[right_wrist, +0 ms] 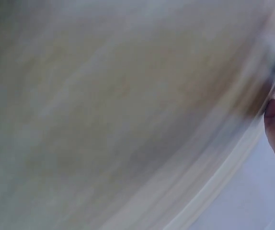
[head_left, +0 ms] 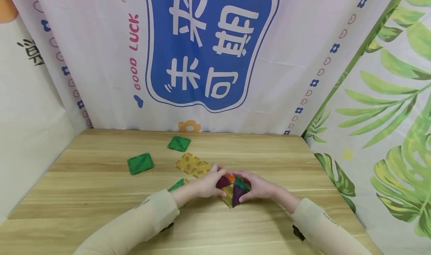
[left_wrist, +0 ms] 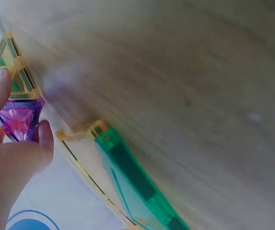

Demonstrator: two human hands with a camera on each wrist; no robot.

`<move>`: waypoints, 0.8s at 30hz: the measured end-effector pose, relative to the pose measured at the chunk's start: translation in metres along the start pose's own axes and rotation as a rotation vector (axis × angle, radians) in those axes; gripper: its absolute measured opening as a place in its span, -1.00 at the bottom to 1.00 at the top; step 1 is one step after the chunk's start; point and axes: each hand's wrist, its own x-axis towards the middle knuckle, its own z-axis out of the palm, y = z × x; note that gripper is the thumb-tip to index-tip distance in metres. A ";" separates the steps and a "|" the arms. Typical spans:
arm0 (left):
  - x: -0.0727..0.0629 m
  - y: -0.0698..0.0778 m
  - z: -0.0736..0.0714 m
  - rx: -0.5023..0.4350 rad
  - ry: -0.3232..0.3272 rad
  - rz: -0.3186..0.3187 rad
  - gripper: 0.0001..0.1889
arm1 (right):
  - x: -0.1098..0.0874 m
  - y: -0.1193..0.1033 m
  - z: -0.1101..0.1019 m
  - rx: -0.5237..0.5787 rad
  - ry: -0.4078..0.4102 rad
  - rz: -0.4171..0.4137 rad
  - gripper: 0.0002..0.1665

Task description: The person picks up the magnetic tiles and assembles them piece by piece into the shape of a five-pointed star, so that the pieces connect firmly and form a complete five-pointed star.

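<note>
Though multicoloured, tile cluster [head_left: 234,192] between hands [head_left: 209,182] [head_left: 260,186].

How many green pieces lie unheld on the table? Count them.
3 visible: one green piece at left, another farther back, a third partly hidden behind the left arm; more may be hidden.

A pale wood-grained table [head_left: 50,210] carries a flat four-sided green translucent plastic tile [head_left: 140,163], well left of the fingers of the left hand [head_left: 208,183]; a matching green tile [head_left: 179,143], beyond and left of them; adjoining yellow translucent plastic tiles [head_left: 186,163], just beside them; and a partly hidden green-and-yellow plastic piece [head_left: 177,185], to their left.
</note>
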 end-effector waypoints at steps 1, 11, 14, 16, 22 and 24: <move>0.000 0.000 0.001 0.034 0.009 0.013 -0.39 | -0.001 0.000 0.000 -0.011 0.005 -0.002 0.06; -0.005 0.006 0.008 0.254 0.120 0.021 -0.38 | -0.005 0.004 0.002 -0.125 0.071 -0.033 0.06; -0.007 0.007 0.008 0.238 0.112 0.026 -0.37 | -0.006 0.006 0.003 -0.138 0.085 -0.032 0.03; -0.007 0.006 0.008 0.225 0.105 0.027 -0.37 | -0.006 0.007 0.003 -0.150 0.092 -0.039 0.02; -0.008 0.002 0.008 0.220 0.075 0.036 -0.37 | -0.006 0.006 0.004 -0.190 0.093 -0.040 -0.01; -0.008 0.002 0.008 0.221 0.071 0.034 -0.38 | -0.007 0.005 0.004 -0.194 0.086 -0.035 -0.02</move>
